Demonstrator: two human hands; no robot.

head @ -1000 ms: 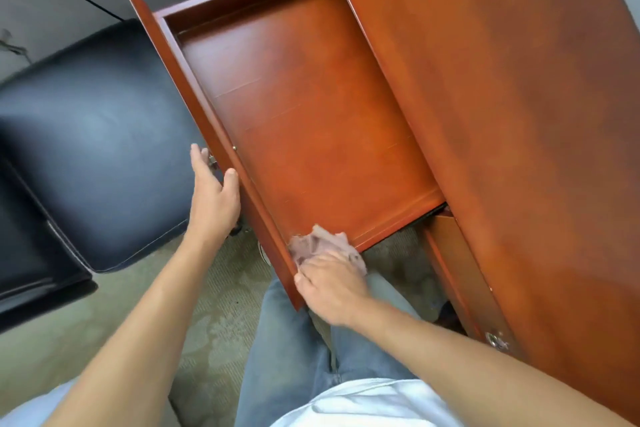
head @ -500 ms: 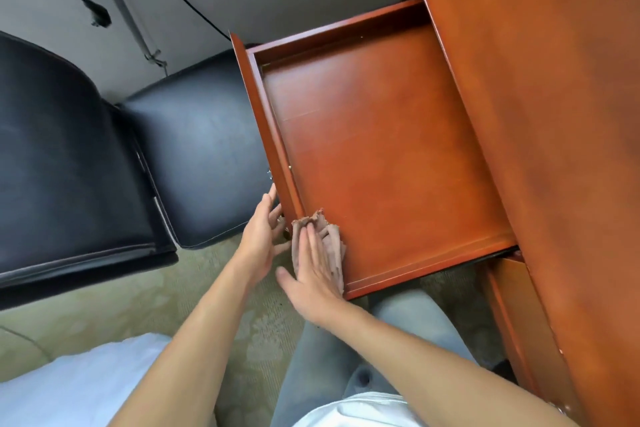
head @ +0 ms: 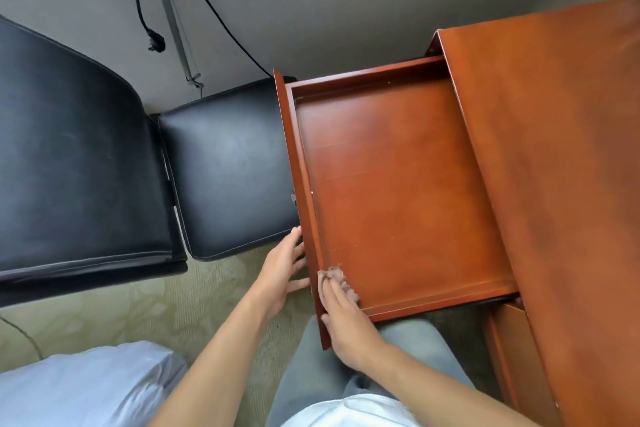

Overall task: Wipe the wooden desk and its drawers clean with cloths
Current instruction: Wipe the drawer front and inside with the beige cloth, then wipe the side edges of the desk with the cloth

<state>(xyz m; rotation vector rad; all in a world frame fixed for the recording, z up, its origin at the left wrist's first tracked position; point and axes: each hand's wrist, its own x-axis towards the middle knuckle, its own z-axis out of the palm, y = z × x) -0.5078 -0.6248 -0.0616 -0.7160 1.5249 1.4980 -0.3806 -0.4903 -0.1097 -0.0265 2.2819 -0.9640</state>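
My right hand [head: 341,319] has its fingers [head: 337,291] laid out straight and close together, pressing the small pinkish cloth [head: 337,276] flat into the near left corner of the drawer [head: 398,184]; the cloth pokes out past the fingertips and lies against the drawer's front panel. Half a second ago the cloth sat in much the same corner, under the same flat palm, so the hand has barely crept along the panel. A second ago that hand was further out, at the very end of the drawer front.

My left hand [head: 285,267] is outside the drawer, fingers [head: 294,243] extended and slightly spread against the outer face of the front panel, thumb pointing toward the right hand (I can't tell how firmly it presses). It grips nothing. Compared with a second ago, it has come down the panel and now sits just beside the right hand, with only the panel's thickness between them.

Beyond the hands, the drawer is pulled far out of the wooden desk [head: 554,166], its floor bare and glossy. A lower drawer [head: 512,350] shows beneath, on the right. The view itself has swung: more of the black leather chair [head: 86,156] is now visible to the left, and a metal stand [head: 173,21] with a black cable [head: 214,10] against the grey wall.
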